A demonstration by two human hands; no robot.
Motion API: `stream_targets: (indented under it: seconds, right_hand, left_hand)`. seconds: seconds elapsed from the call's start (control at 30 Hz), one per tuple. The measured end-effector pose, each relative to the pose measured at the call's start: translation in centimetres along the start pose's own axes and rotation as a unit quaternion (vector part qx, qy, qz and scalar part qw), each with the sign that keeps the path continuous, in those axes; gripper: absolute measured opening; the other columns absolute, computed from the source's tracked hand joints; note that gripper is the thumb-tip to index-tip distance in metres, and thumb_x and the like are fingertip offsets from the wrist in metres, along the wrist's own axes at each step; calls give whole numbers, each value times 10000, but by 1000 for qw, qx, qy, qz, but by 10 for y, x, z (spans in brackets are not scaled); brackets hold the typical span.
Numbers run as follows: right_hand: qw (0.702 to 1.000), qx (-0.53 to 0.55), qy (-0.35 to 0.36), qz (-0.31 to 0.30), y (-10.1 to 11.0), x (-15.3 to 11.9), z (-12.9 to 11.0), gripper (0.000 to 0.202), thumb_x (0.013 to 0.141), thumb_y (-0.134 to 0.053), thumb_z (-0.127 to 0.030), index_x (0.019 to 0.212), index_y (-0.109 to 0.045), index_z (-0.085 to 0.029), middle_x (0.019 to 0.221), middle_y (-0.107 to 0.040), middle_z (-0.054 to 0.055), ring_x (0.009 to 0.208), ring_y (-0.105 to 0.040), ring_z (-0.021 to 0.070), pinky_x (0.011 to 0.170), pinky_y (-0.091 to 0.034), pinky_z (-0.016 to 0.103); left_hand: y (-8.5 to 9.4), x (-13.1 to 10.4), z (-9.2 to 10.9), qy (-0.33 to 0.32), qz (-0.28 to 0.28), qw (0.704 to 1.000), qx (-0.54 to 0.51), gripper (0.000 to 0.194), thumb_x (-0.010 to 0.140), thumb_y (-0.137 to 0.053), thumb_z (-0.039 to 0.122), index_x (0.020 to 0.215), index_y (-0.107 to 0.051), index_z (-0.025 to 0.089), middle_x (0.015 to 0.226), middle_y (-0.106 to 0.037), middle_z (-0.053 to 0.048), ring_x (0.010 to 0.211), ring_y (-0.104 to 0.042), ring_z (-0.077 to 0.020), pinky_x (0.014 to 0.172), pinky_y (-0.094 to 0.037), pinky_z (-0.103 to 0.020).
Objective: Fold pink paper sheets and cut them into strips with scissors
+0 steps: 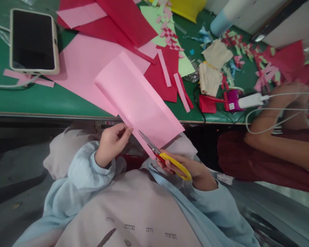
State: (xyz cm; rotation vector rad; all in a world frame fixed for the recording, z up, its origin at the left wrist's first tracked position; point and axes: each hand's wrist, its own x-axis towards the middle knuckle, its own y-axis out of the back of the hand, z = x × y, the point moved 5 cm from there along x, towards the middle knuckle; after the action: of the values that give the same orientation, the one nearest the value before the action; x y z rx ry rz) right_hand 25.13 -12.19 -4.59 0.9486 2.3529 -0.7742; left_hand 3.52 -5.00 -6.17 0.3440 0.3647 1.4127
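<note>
A sheet of pink paper (141,99) slants over the table's front edge toward my lap. My left hand (113,140) pinches its near-left edge between thumb and fingers. In my right hand (180,166) is a pair of scissors (175,164) with yellow and red handles. The blades lie along the sheet's near edge, with a narrow strip partly split off below them. The tips point toward my left fingers, a short way off. Part of my right hand's fingers is hidden behind the handles.
Red sheets (128,24), pink strips (164,68) and a green sheet (185,65) lie on the green table (74,103). A phone (33,41) with a cable rests at the left. On the right are a white charger (249,100) and another person's arm (280,140).
</note>
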Motion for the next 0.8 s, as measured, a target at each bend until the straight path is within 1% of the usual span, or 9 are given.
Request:
stream_targets:
  seconds: [0.13, 0.23, 0.37, 0.47, 0.53, 0.57, 0.63, 0.7, 0.8]
  right_hand:
    - [1000, 5, 5, 12, 3, 8, -2, 449, 839, -513, -665, 887, -423, -228, 745, -395, -32, 549, -311, 93, 491, -238, 284]
    - [1000, 13, 9, 0, 5, 15, -2, 460, 824, -522, -681, 898, -421, -238, 754, -402, -21, 549, -315, 99, 492, -233, 294]
    - [999, 24, 18, -15, 11, 22, 0, 444, 851, -511, -655, 922, -410, -229, 753, -389, -25, 554, -305, 89, 487, -216, 285]
    - [999, 20, 29, -20, 15, 25, -4, 474, 841, -505, -676, 934, -407, -222, 765, -392, -31, 547, -307, 75, 476, -217, 270]
    - [999, 12, 34, -16, 17, 26, -8, 496, 827, -508, -693, 931, -412, -217, 775, -395, -32, 551, -316, 67, 473, -232, 255]
    - [999, 10, 36, -14, 18, 26, -9, 499, 826, -512, -692, 925, -415, -213, 778, -394, -33, 556, -322, 63, 475, -242, 246]
    - [999, 11, 44, -14, 20, 27, -11, 485, 839, -516, -671, 938, -425, -205, 786, -396, -33, 564, -333, 57, 484, -260, 235]
    - [998, 17, 54, -16, 21, 27, -10, 464, 864, -508, -641, 993, -439, -201, 800, -401, -29, 572, -343, 56, 495, -275, 231]
    - [997, 25, 67, -27, 22, 29, -6, 466, 884, -491, -622, 1099, -442, -211, 818, -400, -24, 582, -345, 62, 502, -282, 230]
  left_hand:
    - [5, 7, 8, -26, 72, 988, 138, 265, 871, -567, 396, 719, -620, 185, 539, -535, 32, 488, -453, -101, 512, -311, -241]
    - [8, 10, 13, -48, 117, 970, 207, 255, 870, -576, 420, 766, -622, 192, 599, -571, 10, 583, -521, -137, 563, -347, -258]
    - [11, 9, 22, -130, 187, 928, 295, 193, 881, -569, 363, 821, -654, 200, 742, -616, -58, 749, -554, -203, 711, -420, -329]
    - [13, 9, 26, -165, 206, 902, 341, 195, 885, -567, 318, 1004, -690, 227, 932, -668, -103, 906, -576, -251, 830, -430, -403]
    - [13, 10, 29, -178, 192, 896, 358, 279, 897, -547, 283, 1154, -654, 260, 1163, -667, -100, 1122, -548, -291, 943, -395, -456]
    - [13, 12, 30, -185, 177, 895, 364, 325, 906, -530, 267, 1217, -622, 277, 1265, -637, -82, 1236, -494, -308, 1001, -357, -485]
    - [11, 15, 33, -202, 139, 895, 372, 397, 927, -489, 237, 1315, -552, 296, 1367, -586, -44, 1379, -371, -316, 1088, -259, -542]
    - [10, 19, 35, -215, 96, 896, 376, 430, 946, -451, 221, 1365, -505, 298, 1382, -575, -28, 1418, -323, -301, 1137, -161, -586]
    - [11, 24, 35, -208, 42, 900, 381, 436, 962, -420, 235, 1388, -480, 307, 1399, -552, -19, 1400, -362, -289, 1160, -92, -619]
